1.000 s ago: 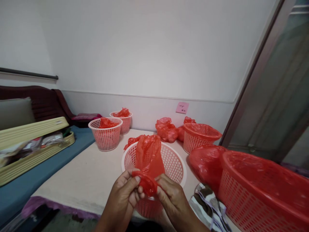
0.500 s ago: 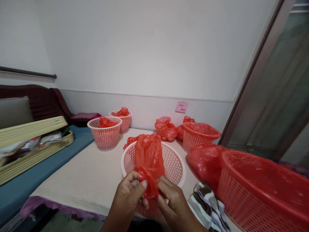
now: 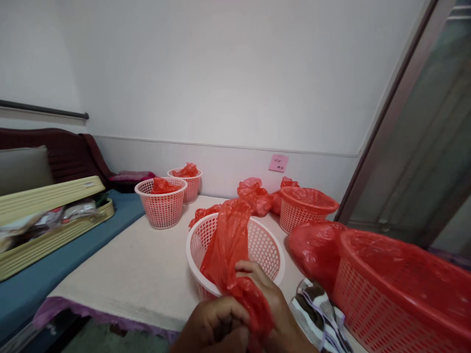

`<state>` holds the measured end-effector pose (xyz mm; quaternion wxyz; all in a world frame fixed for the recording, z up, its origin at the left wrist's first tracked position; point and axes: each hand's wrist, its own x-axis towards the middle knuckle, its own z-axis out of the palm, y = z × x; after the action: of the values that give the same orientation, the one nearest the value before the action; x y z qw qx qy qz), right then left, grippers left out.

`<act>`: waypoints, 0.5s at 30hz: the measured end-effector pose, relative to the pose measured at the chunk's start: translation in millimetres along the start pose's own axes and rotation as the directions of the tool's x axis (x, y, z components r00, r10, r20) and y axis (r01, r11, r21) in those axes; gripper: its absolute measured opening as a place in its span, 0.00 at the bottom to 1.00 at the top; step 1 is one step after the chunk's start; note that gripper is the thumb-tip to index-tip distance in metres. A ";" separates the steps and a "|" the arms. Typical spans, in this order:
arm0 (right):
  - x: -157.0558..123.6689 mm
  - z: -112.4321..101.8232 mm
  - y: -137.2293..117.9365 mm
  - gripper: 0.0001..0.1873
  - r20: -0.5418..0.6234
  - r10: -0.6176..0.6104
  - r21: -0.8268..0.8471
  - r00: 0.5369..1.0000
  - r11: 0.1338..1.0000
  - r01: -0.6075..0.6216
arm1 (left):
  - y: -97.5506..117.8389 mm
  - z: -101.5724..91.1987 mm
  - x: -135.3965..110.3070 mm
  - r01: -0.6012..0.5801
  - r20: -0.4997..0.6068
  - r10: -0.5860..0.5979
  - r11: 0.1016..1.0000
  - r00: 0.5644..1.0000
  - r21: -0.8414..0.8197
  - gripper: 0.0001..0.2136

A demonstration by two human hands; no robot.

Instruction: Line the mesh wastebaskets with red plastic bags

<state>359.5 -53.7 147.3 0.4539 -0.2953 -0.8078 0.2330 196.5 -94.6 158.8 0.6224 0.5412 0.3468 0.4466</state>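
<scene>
Left hand [image 3: 217, 326]: fingers bent well in, thumb folded near them, side of the index finger against the film. Whether the fingertips pinch the film is not visible. Right hand [image 3: 274, 306]: fingers curled behind and around the gathered film, gripping it; the thumb is hidden.

Item in hand: one translucent red plastic bag [image 3: 231, 235], narrowed to a bunch at the fingers, its wider part rising away beyond them, its lower end trailing between the two hands.

Directly beyond the fingers stands a round pale-pink perforated plastic basket [image 3: 263, 247], upright, with the bag's upper part over its opening. Further beyond the fingers and to their left are two smaller pale-pink perforated baskets [image 3: 164, 211], each containing crumpled red film. Just right of the right fingers lies a folded striped cloth [image 3: 316, 309] in white, brown and grey. Farther right is a large perforated basket lined with red film [image 3: 386, 294]. Between it and the fingers, slightly beyond, lies a bulging red plastic bag [image 3: 314, 245]. The cream cloth-covered table [image 3: 140, 264] extends left of the fingers.
</scene>
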 end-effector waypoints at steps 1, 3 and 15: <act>1.6 -3.8 -2.2 0.09 -0.008 0.008 0.023 1.000 1.000 -0.008 | 0.8 -5.9 2.8 0.000 -0.035 0.000 1.000 0.999 -0.014 0.17; 4.1 -9.5 -6.4 0.10 -0.013 0.002 0.050 1.000 0.999 -0.001 | 6.3 -21.9 12.4 -0.029 -0.179 0.020 0.999 0.984 -0.044 0.17; 1.2 -1.3 -4.6 0.17 0.072 0.096 0.542 0.993 0.832 -0.119 | 56.5 -109.3 100.2 0.042 -0.346 -0.169 0.937 0.923 -0.347 0.15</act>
<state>358.8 -56.0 151.6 0.4883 -0.1940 -0.6996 0.4843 122.5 39.4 200.6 0.6515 0.3142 0.4066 0.5581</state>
